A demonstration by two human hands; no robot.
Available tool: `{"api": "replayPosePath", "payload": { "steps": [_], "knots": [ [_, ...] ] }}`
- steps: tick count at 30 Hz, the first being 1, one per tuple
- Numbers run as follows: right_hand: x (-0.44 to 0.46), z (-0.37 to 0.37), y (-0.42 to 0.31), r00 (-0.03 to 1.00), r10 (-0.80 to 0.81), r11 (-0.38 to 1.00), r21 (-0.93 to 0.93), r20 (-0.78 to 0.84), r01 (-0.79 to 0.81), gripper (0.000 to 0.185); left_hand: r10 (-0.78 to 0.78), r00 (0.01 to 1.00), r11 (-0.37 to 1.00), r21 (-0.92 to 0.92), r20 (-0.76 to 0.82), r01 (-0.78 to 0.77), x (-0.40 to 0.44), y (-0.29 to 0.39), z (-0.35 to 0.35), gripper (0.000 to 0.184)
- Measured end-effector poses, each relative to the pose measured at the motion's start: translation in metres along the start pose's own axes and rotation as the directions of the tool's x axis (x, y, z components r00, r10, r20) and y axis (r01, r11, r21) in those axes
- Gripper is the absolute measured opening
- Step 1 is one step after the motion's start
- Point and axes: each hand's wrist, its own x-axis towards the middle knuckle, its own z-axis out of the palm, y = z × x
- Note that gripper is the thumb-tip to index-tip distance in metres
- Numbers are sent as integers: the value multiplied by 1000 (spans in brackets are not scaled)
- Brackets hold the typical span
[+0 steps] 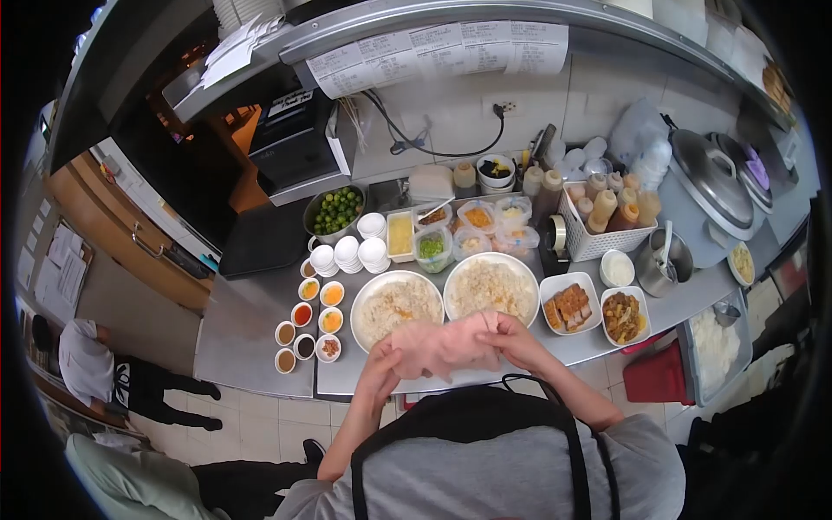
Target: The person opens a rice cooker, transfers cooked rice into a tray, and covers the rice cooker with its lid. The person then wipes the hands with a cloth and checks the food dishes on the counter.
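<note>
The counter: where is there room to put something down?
The biggest bare patch is on the counter, left of the sauce cups. A smaller one shows between those cups and the left hand. Behind the rice plates it's crowded with tubs.

Metal counter [234,321], two rice plates [355,314], sauce cups [302,323], white basket [611,243]

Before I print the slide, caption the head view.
Left hand and right hand hold a pink cloth near plates of rice.

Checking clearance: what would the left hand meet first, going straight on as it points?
Beyond the pink item it holds, the left hand would likely meet the left rice plate; height above it is unclear.
</note>
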Motion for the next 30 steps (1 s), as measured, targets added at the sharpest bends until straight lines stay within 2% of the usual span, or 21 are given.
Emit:
{"api": "replayPosePath", "payload": {
  "steps": [1,2,3,4,5,6,8,10,11,12,15,18,20,21,22,23,25,26,28,29,30],
  "knots": [
    [2,-4,2,997,-22,999,-34,-68,20,28,-9,1000,995,100,-2,9,3,8,1,54],
    [4,-7,3,990,-47,997,-69,-134,38,27,-10,1000,995,101,-3,10,6,11,1,54],
    [4,-14,3,990,-44,997,-66,-134,36,27,27,998,973,231,-53,-14,8,13,2,53],
    [2,-24,1,975,7,990,-139,-222,-38,24,68,993,933,359,-100,-28,7,14,1,53],
    [2,-27,-3,949,50,972,-204,-313,-118,22,63,993,933,359,-103,-22,5,14,-2,53],
    [1,-26,-6,947,55,973,-196,-316,-122,22,103,980,912,410,-168,-26,3,14,-7,51],
    [-6,-22,-21,944,-147,989,-65,-294,133,19,136,964,888,459,-228,-16,-1,18,-9,49],
    [-14,-23,-30,939,-176,983,-110,-297,149,17,217,909,899,435,-357,-43,-6,29,-2,40],
    [-17,-25,-33,930,-208,968,-200,-302,151,16,285,887,852,521,-365,-59,-5,29,-11,33],
    [-18,-25,-36,923,-240,945,-288,-302,152,15,281,887,853,520,-368,-54,-7,28,-16,33],
    [-18,-18,-36,889,-275,957,-195,-365,216,13,295,829,897,437,-475,-69,-7,35,-10,32],
    [-23,-18,-33,887,-265,963,-158,-379,221,19,227,882,945,311,-413,-98,-10,40,-13,31],
    [-24,-16,-32,903,-246,967,-158,-353,202,24,196,871,962,262,-450,-81,-14,41,-6,34],
    [-24,-13,-33,900,-349,887,-403,-261,227,26,250,893,917,388,-374,-94,-15,40,-5,33],
    [-25,-10,-34,894,-424,745,-618,-145,253,29,292,911,856,505,-291,-113,-16,39,-5,33],
    [-27,-7,-36,895,-421,745,-620,-148,248,29,288,912,858,501,-292,-111,-17,37,-5,33],
    [-30,-2,-38,880,-469,392,-910,-70,136,32,338,925,723,677,-173,-137,-19,34,-7,31],
    [-31,-4,-37,881,-468,391,-911,-71,134,32,337,925,725,675,-174,-137,-21,33,-11,31],
    [-30,-9,-35,860,-504,337,-934,-73,119,27,408,897,346,938,-170,21,-26,31,-19,27],
    [-29,-9,-37,862,-502,336,-934,-71,119,27,409,896,348,937,-173,23,-26,34,-16,27],
    [-27,-9,-40,779,-627,230,-957,-8,176,22,525,850,124,992,-37,-33,-26,39,-11,24]
  ]
}}
